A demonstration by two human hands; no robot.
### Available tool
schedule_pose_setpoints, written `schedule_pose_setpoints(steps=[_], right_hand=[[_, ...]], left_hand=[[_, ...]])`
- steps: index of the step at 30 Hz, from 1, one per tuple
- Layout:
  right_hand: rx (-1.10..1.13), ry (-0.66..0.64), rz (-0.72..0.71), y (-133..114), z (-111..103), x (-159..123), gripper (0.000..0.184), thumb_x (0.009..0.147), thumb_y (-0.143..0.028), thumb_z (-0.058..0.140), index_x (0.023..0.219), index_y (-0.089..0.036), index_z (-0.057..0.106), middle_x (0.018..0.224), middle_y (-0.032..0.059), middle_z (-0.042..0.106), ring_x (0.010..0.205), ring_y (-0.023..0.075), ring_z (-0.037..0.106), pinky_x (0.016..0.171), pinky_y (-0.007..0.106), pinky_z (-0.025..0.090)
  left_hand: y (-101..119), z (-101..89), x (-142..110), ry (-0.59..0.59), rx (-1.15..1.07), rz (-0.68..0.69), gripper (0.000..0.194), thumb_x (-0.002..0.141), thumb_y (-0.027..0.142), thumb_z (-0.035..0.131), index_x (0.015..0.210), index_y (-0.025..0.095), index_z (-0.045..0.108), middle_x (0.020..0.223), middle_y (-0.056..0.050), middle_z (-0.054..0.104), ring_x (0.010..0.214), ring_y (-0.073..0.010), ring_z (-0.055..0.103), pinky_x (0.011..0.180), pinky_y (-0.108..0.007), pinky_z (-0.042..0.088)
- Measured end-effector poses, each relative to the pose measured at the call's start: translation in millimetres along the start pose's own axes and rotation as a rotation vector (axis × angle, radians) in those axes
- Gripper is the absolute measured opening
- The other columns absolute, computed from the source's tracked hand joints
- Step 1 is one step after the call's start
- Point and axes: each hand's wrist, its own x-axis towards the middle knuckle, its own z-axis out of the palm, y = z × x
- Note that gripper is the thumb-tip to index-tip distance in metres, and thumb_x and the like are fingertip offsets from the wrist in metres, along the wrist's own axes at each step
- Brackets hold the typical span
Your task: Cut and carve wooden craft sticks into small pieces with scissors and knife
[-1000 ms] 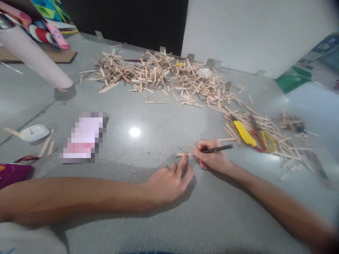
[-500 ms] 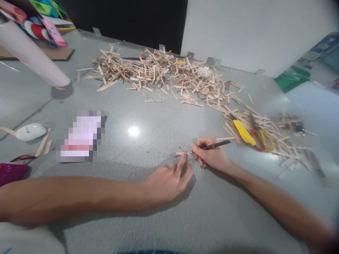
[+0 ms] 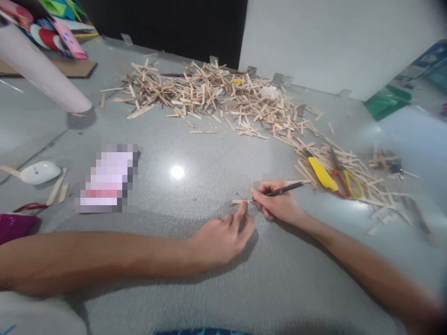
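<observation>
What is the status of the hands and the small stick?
Left hand: fingertip on small stick. Right hand: gripping black pen, tip at stick. Scissors lie aside, not in the way.

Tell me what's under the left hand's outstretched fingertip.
A thin wooden stick, lying on the gray tabletop. Its left end shows; the stretch beneath the fingertip of the left hand is covered, so marks there can't be seen.

A grey, faintly textured table (image 3: 157,181) is filling most of the view, a thin dark seam (image 3: 52,143) crossing its left side. Behind it a black panel (image 3: 167,28) is meeting a pale one (image 3: 307,42) — small metal brackets (image 3: 278,78) are lining their foot — and a round glare (image 3: 177,172) is shining on the table, while something green (image 3: 387,101) is showing, blurred, at the right
</observation>
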Motion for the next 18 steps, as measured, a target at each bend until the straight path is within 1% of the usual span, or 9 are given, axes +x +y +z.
schedule_pose_setpoints(steps=[5,11,14,18], right_hand=[[0.008,-0.003,0.0,0.7,0.3,1.3,0.047,0.095,-0.048,0.073,0.059,-0.023,0.055,0.04,-0.0036,0.056,0.028,0.0086,0.047,0.032,0.019,0.034],[0.026,0.007,0.015,-1.4,1.6,0.1,0.051,0.091,-0.055,0.078,0.059,-0.023,0.054,0.04,-0.0035,0.056,0.028,0.0087,0.046,0.031,0.02,0.034],[0.031,0.009,-0.004,-1.3,1.6,0.3,0.051,0.092,-0.055,0.077,0.059,-0.024,0.054,0.04,-0.0042,0.055,0.029,0.0087,0.045,0.031,0.02,0.034],[0.03,-0.003,-0.032,-0.2,0.6,0.9,0.049,0.092,-0.053,0.077,0.059,-0.023,0.055,0.041,-0.0048,0.054,0.03,0.0085,0.045,0.031,0.02,0.033]], left_hand=[[0.2,0.1,0.7,0.001,0.006,0.003,0.034,0.098,0.015,0.051,0.127,0.001,0.062,0.135,-0.042,0.069,0.067,-0.028,0.077,0.041,-0.031,0.051],[0.5,-1.0,1.0,-0.032,0.005,-0.005,0.035,0.099,0.015,0.05,0.128,0.002,0.062,0.137,-0.041,0.069,0.068,-0.028,0.078,0.041,-0.031,0.052],[0.8,-0.5,0.3,-0.046,-0.011,-0.008,0.035,0.1,0.013,0.048,0.13,0.001,0.062,0.138,-0.042,0.067,0.071,-0.0282,0.078,0.043,-0.03,0.052],[0.6,0.5,-0.5,-0.032,-0.025,0.0,0.037,0.1,0.014,0.047,0.131,-0.001,0.062,0.139,-0.043,0.066,0.074,-0.0303,0.079,0.045,-0.032,0.053]])
